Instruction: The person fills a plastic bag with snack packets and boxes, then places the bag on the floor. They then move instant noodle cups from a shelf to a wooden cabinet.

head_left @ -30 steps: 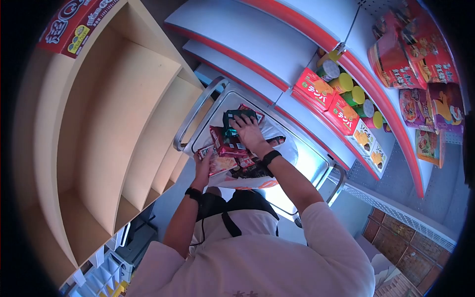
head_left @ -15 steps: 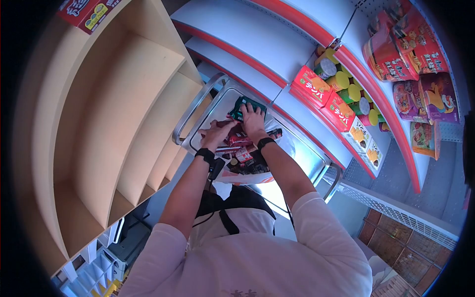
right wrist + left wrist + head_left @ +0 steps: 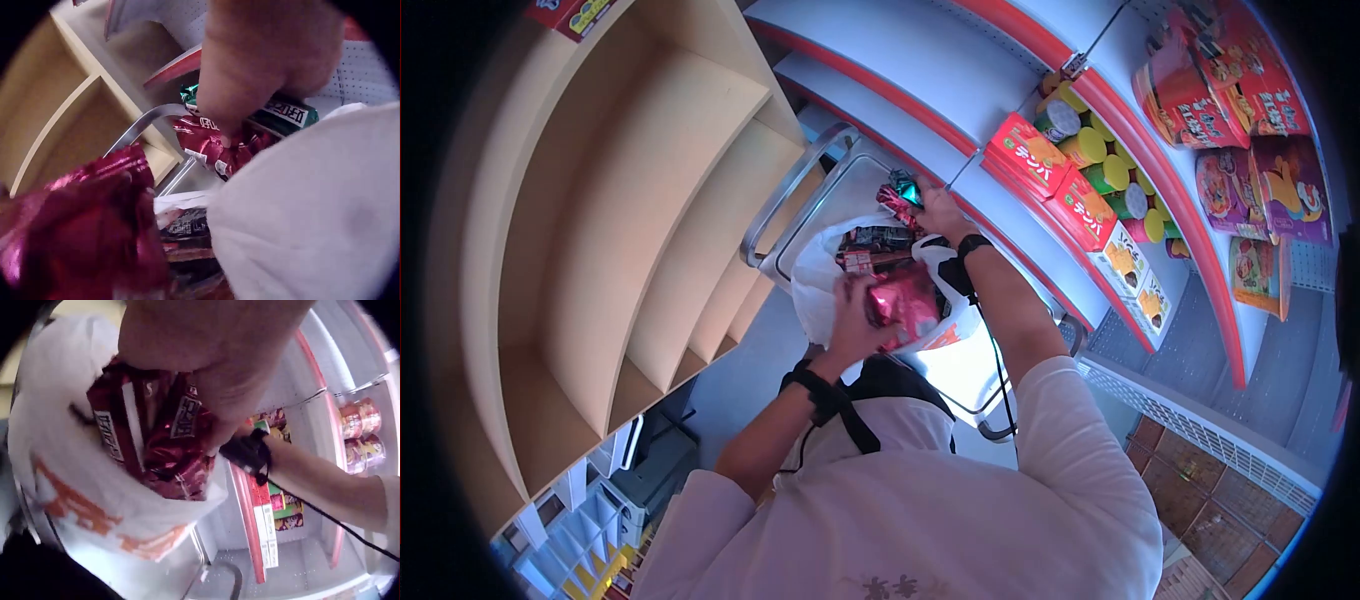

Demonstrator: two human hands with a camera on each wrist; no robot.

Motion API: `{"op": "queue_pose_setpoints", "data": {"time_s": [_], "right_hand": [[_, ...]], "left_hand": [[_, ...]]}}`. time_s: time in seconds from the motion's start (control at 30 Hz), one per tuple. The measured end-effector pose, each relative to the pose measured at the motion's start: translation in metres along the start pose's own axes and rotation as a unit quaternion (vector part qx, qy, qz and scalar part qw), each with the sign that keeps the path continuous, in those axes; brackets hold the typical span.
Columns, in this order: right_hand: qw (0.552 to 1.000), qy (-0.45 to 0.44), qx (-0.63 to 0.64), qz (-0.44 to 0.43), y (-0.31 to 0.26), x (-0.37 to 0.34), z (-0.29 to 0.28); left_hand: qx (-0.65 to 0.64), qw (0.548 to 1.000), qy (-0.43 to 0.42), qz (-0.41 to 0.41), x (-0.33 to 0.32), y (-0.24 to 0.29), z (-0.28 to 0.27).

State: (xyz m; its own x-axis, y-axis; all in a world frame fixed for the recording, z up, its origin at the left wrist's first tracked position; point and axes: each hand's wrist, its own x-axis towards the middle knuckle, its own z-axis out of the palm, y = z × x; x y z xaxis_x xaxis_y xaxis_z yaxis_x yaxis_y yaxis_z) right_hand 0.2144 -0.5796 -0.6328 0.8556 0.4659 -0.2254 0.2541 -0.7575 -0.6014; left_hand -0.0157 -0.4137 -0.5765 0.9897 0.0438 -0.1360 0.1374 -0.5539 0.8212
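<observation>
A white plastic bag (image 3: pixel 810 283) with orange print stands open on the metal cart (image 3: pixel 852 168), with several dark and red packets (image 3: pixel 878 240) inside. Over the bag's near side my left hand (image 3: pixel 856 322) grips shiny red packets (image 3: pixel 908 302); dark red packets (image 3: pixel 178 434) also show under its fingers in the left wrist view. Beyond the bag's far right rim, my right hand (image 3: pixel 941 214) holds a green packet (image 3: pixel 908 189) together with a red one (image 3: pixel 894 203). The right wrist view shows this green packet (image 3: pixel 284 115) and red packet (image 3: pixel 215 147) side by side under the fingers.
The cart's curved handle (image 3: pixel 765 215) stands beside a wooden shelf unit (image 3: pixel 700 210) at left. Red-edged store shelves (image 3: pixel 880 105) run along the right, with red snack boxes (image 3: pixel 1032 158), lidded tubs (image 3: pixel 1108 174) and noodle packs (image 3: pixel 1283 190).
My hands have drawn apart, the left toward my body with red packets, the right outward with the green and red ones. The bag's white rim and contents are now more visible.
</observation>
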Motion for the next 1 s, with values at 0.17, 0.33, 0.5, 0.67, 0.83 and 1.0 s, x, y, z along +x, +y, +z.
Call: {"op": "queue_pose_setpoints", "data": {"time_s": [0.17, 0.33, 0.5, 0.67, 0.83, 1.0], "right_hand": [[0.999, -0.014, -0.019, 0.042, -0.001, -0.008, -0.013], [0.983, -0.070, -0.162, -0.049, -0.022, -0.018, -0.010], [0.981, -0.059, -0.182, -0.041, -0.029, -0.015, 0.011], [0.975, -0.080, -0.208, -0.011, -0.038, -0.017, 0.020], [0.974, -0.078, -0.211, 0.026, -0.045, -0.010, 0.016], [0.992, -0.024, -0.121, 0.026, -0.042, -0.015, -0.018]], "left_hand": [[0.019, 0.990, -0.098, -0.103, -0.017, -0.006, 0.058], [0.091, 0.995, -0.036, -0.037, -0.020, -0.005, 0.036], [0.244, 0.969, 0.029, -0.026, -0.022, -0.035, 0.019], [0.265, 0.959, 0.051, -0.082, -0.015, -0.039, 0.001], [0.379, 0.900, -0.048, -0.208, -0.006, -0.055, 0.000], [0.417, 0.887, -0.033, -0.194, -0.010, -0.070, -0.006]]}}
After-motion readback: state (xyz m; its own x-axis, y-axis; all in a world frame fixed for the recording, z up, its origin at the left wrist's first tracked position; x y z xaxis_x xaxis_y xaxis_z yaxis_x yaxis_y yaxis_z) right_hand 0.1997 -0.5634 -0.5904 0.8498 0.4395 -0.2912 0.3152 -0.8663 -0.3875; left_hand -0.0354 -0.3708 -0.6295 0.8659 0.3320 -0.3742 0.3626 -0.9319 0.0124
